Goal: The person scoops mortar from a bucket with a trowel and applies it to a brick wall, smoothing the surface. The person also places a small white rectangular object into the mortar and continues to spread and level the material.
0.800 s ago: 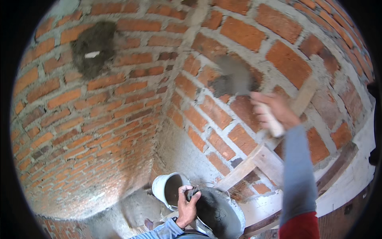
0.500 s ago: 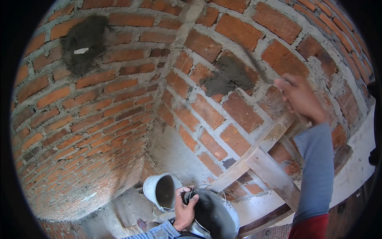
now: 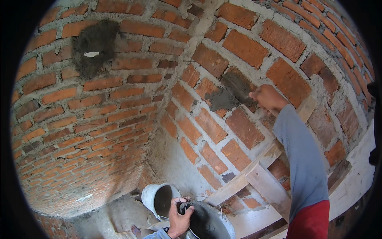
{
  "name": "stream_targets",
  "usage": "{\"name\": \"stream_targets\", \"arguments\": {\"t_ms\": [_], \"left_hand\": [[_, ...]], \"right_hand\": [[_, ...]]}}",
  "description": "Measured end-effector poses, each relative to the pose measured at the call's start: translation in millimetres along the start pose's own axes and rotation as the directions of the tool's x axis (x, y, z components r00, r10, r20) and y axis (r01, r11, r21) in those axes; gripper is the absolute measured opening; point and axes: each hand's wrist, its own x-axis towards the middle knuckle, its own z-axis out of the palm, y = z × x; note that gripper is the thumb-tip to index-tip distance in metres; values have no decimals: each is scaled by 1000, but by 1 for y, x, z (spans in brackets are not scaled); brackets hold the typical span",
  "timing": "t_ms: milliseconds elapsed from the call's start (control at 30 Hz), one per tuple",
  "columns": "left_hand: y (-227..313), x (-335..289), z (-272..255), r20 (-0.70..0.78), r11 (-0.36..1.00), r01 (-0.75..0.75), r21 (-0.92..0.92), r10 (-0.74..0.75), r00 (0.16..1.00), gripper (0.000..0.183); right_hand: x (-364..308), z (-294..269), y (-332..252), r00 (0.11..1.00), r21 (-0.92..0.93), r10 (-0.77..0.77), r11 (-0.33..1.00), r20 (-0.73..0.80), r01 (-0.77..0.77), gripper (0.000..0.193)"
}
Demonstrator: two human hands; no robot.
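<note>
Mortar bucket [image 3: 229, 228] down low; L hand [image 3: 180, 220] at its left edge, grip pinching the rim btwn thumb & fingers. Well above the bucket, R hand [image 3: 269, 98] is up at the brick wall [image 3: 244, 127], grip curled tight round a trowel [image 3: 242, 88], handle hidden, blade by a wet mortar patch [image 3: 223, 100]. Pale 2nd pail [image 3: 149, 199] just L of the bucket, timber frame [image 3: 266, 180] up-R of it.
</note>
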Motion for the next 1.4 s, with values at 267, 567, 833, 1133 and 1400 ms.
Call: {"name": "stream_targets", "arguments": {"t_ms": [267, 567, 833, 1133, 1400], "left_hand": [[-2, 3, 1, -30, 1000, 4, 10, -3, 1000, 37], [-3, 1, 4, -4, 999, -23, 22, 23, 1000, 35], [-1, 4, -2, -16, 997, -66, 42, 67, 998, 36], [11, -9, 14, 39, 995, 96, 0, -96, 995, 25], [33, -75, 75, 295, 994, -90, 63, 68, 953, 31]], "right_hand": [[-16, -39, 24, 856, -527, -343, 844, -388, 99, 39], [-141, -40, -17, 954, 480, -261, 825, -146, 299, 40], [-148, -9, 1, 954, 305, -75, 937, -292, 167, 36], [-395, 23, 131, 949, -275, -179, 929, 259, 250, 32], [-456, 171, 155, 896, -583, -172, 706, 409, 401, 16]]}}
